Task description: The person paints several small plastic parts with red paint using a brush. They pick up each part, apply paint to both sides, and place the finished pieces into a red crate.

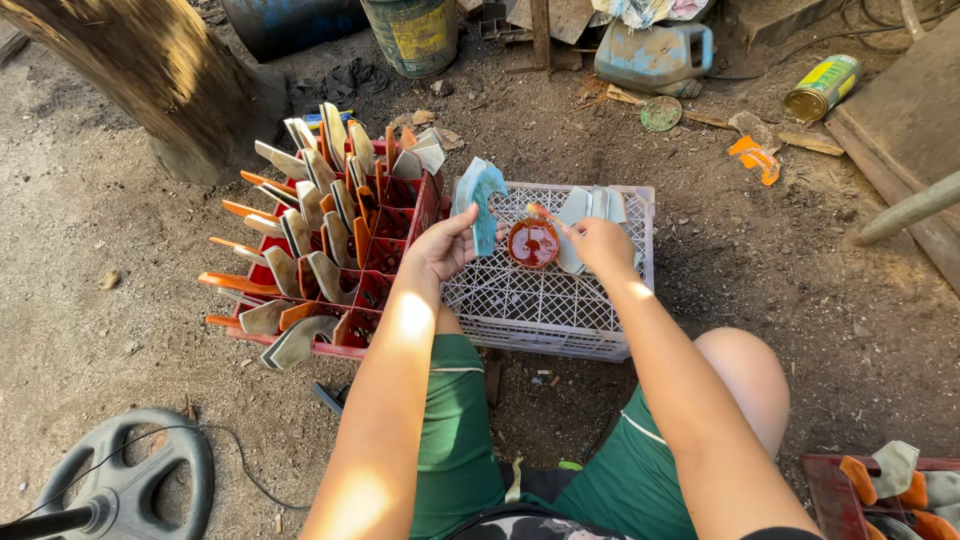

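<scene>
Painting step, I judge: left hand (pixel 442 245) grips a pale curved blade (pixel 480 200) above the white crate (pixel 545 300); right hand (pixel 600 243) pinches a brush (pixel 541 212) over the paint bowl (pixel 533 242); next needs brush-to-blade contact.

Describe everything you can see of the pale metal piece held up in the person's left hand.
The metal piece is a flat, curved, hook-like blade shape, pale blue-grey and unpainted, looking like bare sheet metal. The left hand pinches its lower part and holds it upright above the white plastic crate, beside the small tub of orange-red paint. No handle shows on it.
</scene>
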